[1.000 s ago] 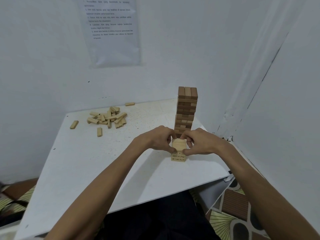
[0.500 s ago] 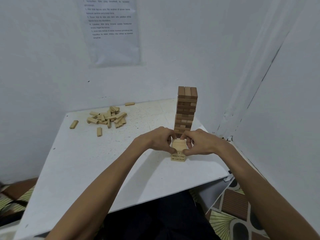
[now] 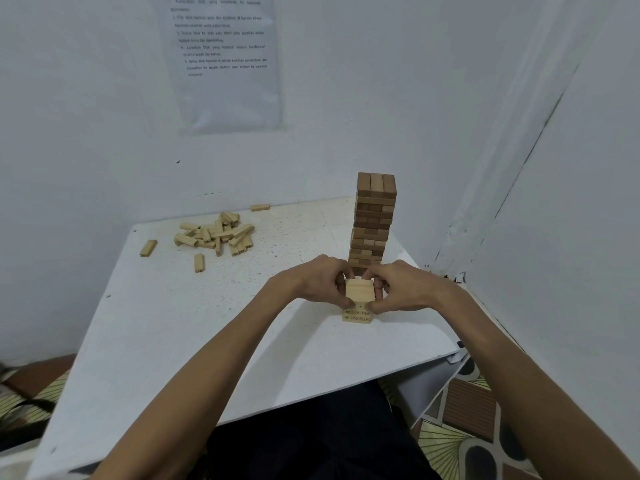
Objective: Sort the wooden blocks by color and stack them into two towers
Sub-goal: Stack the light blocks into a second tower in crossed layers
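A tall tower of dark brown blocks (image 3: 373, 223) stands at the right of the white table (image 3: 166, 327). Just in front of it is a short stack of light wooden blocks (image 3: 359, 299) with writing on its lower front face. My left hand (image 3: 320, 280) and my right hand (image 3: 398, 287) press against the stack's top layer from either side, fingertips touching the light blocks. A loose pile of light blocks (image 3: 216, 233) lies at the back left of the table.
Single light blocks lie apart from the pile: one at the left (image 3: 148, 248), one in front (image 3: 198, 262), one by the wall (image 3: 260, 207). White walls close in behind and on the right. A printed sheet (image 3: 225, 60) hangs on the back wall.
Both hands stay on the top layer of the light stack; fingers shift only slightly. The brown tower and the loose pile have not moved.
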Action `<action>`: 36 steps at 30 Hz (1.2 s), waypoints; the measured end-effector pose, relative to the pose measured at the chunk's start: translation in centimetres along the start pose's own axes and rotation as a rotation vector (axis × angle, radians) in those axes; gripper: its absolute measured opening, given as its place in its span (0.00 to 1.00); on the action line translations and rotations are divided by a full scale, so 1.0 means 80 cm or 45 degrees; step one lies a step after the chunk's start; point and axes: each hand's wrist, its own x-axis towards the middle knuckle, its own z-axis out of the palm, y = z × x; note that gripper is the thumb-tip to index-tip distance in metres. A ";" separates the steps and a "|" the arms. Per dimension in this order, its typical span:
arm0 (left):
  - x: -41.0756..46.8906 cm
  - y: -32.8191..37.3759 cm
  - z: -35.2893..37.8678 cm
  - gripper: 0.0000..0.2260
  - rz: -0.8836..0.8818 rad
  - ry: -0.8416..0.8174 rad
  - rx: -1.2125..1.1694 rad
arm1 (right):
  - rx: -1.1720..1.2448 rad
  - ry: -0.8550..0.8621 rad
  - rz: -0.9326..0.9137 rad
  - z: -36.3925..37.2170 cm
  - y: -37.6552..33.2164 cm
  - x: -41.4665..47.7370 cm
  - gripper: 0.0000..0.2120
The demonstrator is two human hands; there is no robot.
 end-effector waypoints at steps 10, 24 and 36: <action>0.001 -0.002 0.002 0.20 -0.009 0.012 -0.017 | -0.010 0.028 0.000 0.003 0.000 0.002 0.22; 0.003 -0.008 0.006 0.19 0.004 0.005 -0.003 | -0.016 0.030 0.003 0.007 0.003 0.003 0.22; 0.004 -0.019 0.015 0.23 0.006 0.040 0.043 | -0.021 0.028 -0.018 0.011 0.007 0.006 0.28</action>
